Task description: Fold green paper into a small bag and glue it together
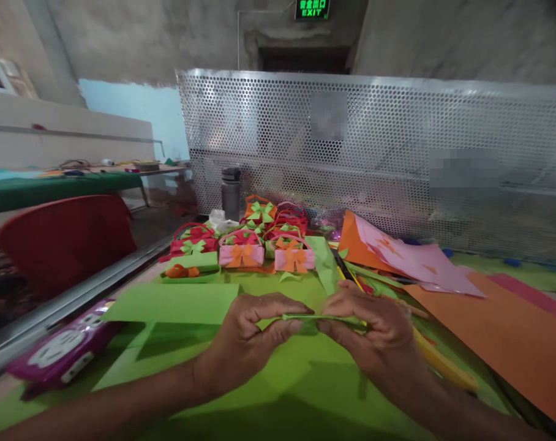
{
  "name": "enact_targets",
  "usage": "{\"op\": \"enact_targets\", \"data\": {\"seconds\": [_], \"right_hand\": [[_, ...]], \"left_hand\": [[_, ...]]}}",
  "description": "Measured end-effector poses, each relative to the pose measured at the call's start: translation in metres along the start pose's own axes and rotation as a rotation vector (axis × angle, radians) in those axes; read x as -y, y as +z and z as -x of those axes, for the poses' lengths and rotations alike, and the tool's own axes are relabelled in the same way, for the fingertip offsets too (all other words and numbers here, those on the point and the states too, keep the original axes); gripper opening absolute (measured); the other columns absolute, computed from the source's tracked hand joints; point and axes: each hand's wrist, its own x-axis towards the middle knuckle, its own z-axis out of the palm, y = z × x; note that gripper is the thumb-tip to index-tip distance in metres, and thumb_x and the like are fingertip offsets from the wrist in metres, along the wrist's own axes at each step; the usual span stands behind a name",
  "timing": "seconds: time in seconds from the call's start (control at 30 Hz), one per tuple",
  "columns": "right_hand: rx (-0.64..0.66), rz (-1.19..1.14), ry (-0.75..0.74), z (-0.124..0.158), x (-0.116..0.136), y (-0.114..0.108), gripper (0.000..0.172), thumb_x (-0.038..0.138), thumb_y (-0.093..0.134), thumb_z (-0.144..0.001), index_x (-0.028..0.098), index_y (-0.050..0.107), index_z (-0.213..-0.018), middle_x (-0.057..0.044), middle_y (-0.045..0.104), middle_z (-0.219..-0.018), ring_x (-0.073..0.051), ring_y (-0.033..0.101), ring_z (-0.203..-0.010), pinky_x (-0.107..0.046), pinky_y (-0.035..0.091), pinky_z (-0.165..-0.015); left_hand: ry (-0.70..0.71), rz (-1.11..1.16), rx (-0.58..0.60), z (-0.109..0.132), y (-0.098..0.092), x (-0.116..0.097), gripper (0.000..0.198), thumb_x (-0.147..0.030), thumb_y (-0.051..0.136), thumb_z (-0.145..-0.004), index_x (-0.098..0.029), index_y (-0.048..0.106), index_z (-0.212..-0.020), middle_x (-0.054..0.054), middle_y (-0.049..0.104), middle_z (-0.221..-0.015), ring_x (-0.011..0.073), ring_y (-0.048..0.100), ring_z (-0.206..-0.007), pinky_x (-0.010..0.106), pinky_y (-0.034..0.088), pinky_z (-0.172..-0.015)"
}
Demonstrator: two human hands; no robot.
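A glossy purple case is resting leftmost on the green-covered tabletop. The left hand's fingers are pinching one end of a thin green paper piece, which is stretching sideways between both equally near hands; the right hand's fingers are gripping its other end. Rightward, a flat orange sheet is lying.

Dim, soft shadows, glowing exit sign, stretched edges

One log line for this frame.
left hand: pinching green paper | right hand: pinching same green paper | ahead: small paper bags
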Motion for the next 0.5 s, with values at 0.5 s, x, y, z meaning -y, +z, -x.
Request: {"op": "enact_targets", "data": {"seconds": [0.5], "right_hand": [[0.065,0.000,0.019,0.0045,-0.0061,-0.0003,0.006,0.021,0.057,-0.082,0.023,0.058,-0.076,0.005,0.062,-0.070,-0.011,0.056,-0.063,-0.036,0.030,-0.096]], "left_hand": [[-0.189,-0.009,-0.047,-0.0013,0.0025,-0.0013,0.016,-0.022,0.056,-0.082,-0.014,0.071,-0.083,0.002,0.069,-0.067,0.0127,0.060,-0.060,0.019,0.046,-0.055]]}}
